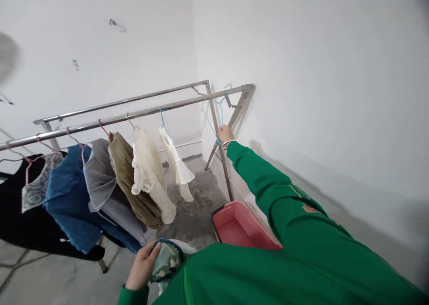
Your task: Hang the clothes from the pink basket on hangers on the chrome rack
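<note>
My right hand (pixel 226 134) is stretched out to the far end of the drying rack, closed on the lower part of a light blue clothes hanger (pixel 222 112). The hanger's hook is up at the front rail (pixel 187 102). Low in front of me, my left hand (pixel 144 265) grips a bunched garment (pixel 166 261), pale green and patterned with a dark blue edge. Part of that garment is hidden behind my green sleeve. A small white garment (pixel 177 162) on a blue hanger hangs nearest to my right hand.
Along the rail hang a cream lace top (pixel 149 175), an olive garment (pixel 129 177), a grey one (pixel 100 175), a blue shirt (pixel 70 198) and black clothing (pixel 20 220). A red basin (pixel 239 222) sits on the concrete floor by the rack leg. The white wall (pixel 321 95) is close on the right.
</note>
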Available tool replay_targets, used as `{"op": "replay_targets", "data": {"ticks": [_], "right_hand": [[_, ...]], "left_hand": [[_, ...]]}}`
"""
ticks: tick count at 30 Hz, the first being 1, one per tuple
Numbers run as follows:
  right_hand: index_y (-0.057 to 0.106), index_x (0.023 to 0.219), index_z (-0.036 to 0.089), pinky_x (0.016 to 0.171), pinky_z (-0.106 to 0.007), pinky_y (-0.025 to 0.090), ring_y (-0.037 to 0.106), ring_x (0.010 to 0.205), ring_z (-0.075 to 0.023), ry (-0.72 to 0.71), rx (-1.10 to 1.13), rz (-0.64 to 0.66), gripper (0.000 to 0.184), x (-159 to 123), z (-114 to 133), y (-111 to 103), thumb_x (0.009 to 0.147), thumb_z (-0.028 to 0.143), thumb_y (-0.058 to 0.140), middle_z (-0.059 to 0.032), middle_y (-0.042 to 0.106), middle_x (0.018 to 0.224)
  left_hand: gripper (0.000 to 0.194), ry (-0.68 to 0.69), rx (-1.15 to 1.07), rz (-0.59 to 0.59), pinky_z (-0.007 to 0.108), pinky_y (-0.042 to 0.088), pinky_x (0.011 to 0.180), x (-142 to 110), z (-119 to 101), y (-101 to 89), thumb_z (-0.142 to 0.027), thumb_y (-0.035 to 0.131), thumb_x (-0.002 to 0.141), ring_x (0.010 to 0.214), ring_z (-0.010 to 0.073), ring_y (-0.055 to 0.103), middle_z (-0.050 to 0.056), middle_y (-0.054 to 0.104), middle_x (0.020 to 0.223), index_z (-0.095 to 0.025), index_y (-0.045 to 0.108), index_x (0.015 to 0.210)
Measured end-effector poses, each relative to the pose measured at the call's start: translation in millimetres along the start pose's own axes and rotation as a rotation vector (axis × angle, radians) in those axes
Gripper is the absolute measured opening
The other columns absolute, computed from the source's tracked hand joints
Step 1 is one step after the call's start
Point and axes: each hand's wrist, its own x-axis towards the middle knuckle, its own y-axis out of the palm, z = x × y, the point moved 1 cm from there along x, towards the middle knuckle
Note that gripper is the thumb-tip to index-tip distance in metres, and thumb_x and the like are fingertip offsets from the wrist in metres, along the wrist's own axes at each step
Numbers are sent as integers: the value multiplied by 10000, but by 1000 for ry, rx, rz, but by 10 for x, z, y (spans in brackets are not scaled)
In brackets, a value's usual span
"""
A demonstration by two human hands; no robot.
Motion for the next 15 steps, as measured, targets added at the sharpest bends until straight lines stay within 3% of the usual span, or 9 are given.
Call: {"op": "replay_targets", "data": {"ticks": [4, 7, 9, 12, 15], "right_hand": [[509, 821, 187, 666, -252, 461, 528, 597, -118, -64, 78, 66, 116, -403, -81, -85, 832, 210, 396, 3, 552, 647], [495, 808, 202, 669, -280, 462, 519, 603, -133, -144, 173, 44, 127, -1096, -284, -89, 830, 313, 437, 14, 519, 630], [490, 936, 220, 670, -304, 475, 539, 641, -152, -176, 308, 14, 193, -1640, -442, -63, 818, 373, 484, 13, 535, 688], [414, 1169, 261, 536, -275, 444, 497, 572, -126, -18, 467, 107, 445, -2300, -585, -63, 785, 416, 575, 20, 541, 810], [468, 1183, 280, 421, -245, 296, 344, 456, -99, 172, 521, 143, 428, -2595, -575, -227, 815, 483, 545, 46, 463, 686]], "left_hand": [[626, -21, -44, -17, 355, 558, 724, -32, -5, 34, -780, 650, 564, 809, 288, 690, 60, 717, 707, -181, 708, 736], [612, -18, -56, -95, 336, 547, 694, 4, -28, 55, -756, 666, 559, 756, 267, 681, 50, 710, 682, -171, 709, 733], [600, -22, -49, -134, 322, 538, 665, 47, -65, 62, -741, 672, 552, 718, 251, 666, 47, 703, 662, -165, 707, 716], [545, -17, -12, -169, 301, 517, 617, 104, -182, 48, -699, 685, 556, 649, 216, 630, 37, 688, 630, -164, 699, 660], [485, 46, 17, -190, 291, 506, 623, 188, -319, -2, -626, 732, 529, 670, 202, 612, 40, 697, 665, -160, 708, 661]]}}
